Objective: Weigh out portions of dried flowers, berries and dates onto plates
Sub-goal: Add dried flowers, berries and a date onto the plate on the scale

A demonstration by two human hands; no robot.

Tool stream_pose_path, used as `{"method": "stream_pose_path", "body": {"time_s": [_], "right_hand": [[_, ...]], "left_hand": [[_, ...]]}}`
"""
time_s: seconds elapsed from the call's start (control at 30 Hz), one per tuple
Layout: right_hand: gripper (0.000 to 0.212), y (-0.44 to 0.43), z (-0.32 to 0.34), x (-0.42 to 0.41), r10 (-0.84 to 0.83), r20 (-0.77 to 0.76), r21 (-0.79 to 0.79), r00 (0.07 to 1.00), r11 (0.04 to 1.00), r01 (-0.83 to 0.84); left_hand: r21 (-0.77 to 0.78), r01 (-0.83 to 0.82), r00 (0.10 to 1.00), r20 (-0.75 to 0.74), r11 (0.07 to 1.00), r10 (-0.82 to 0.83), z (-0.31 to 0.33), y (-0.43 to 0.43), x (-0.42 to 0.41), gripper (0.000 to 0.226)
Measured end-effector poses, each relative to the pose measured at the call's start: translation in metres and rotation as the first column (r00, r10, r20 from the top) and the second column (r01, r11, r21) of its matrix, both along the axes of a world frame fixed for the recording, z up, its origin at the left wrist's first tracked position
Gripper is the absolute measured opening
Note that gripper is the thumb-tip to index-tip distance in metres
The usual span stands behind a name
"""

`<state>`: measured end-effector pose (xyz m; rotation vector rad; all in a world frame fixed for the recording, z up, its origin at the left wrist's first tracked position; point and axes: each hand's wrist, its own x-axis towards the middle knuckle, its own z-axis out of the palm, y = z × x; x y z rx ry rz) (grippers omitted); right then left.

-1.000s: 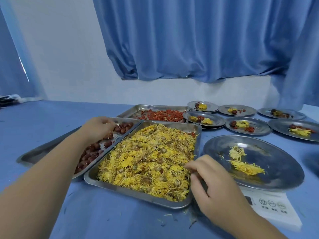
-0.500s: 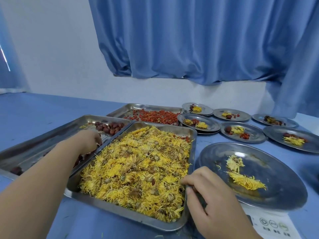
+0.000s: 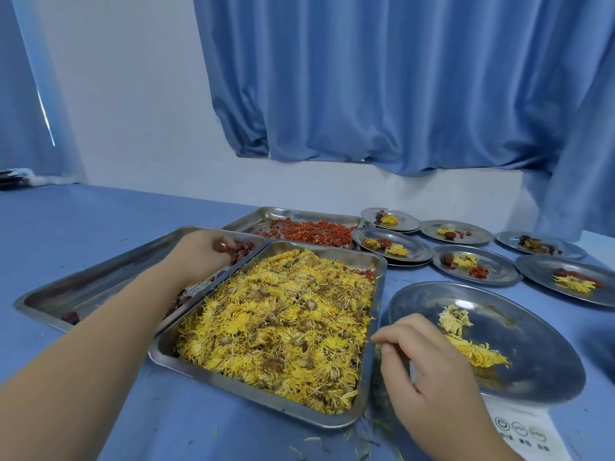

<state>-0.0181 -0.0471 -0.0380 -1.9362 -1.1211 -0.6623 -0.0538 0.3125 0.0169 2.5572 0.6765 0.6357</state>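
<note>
Moving farther up the rectangular steel tray of dark red dates (image 3: 100, 287), the left hand (image 3: 203, 251) is pinching one date (image 3: 219, 245); the loosely curled right hand (image 3: 429, 364), contents unclear, is hovering just beside the round steel plate (image 3: 532, 354) on the white scale (image 3: 525, 434), where a nudge could spoil the reading.

Scale (image 3: 519, 439) mostly beneath near plate (image 3: 545, 341); its button labels (image 3: 520, 431) illegible

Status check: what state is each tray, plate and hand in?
Rectangular steel tray of yellow dried flowers: heaped full.
Steel tray of red berries: thin layer.
Steel tray of dark red dates: mostly bare.
Left hand: grips dates.
Right hand: fingers curled, grip contents unclear.
Large round steel plate on white scale: flowers only.
Small round steel plates behind: portioned.
</note>
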Motion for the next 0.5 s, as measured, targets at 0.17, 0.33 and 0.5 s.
{"method": "stream_pose_path", "body": {"time_s": [0.17, 0.33, 0.5], "right_hand": [[0.028, -0.016, 0.015, 0.003, -0.014, -0.228, 0.254, 0.974, 0.964, 0.073], [0.028, -0.039, 0.031, 0.022, 0.114, -0.579, 0.551, 0.807, 0.785, 0.284], [0.027, -0.065, 0.039, 0.042, 0.366, -0.675, 0.718, 0.641, 0.527, 0.455]], "left_hand": [[-0.118, 0.235, 0.969, 0.107, 0.965, -0.223, 0.026, -0.065, 0.017, 0.017], [-0.123, 0.43, 0.902, 0.101, 0.894, -0.42, 0.037, -0.139, 0.039, 0.016], [-0.119, 0.565, 0.823, 0.013, 0.816, -0.568, 0.035, -0.202, 0.067, 0.02]]}}
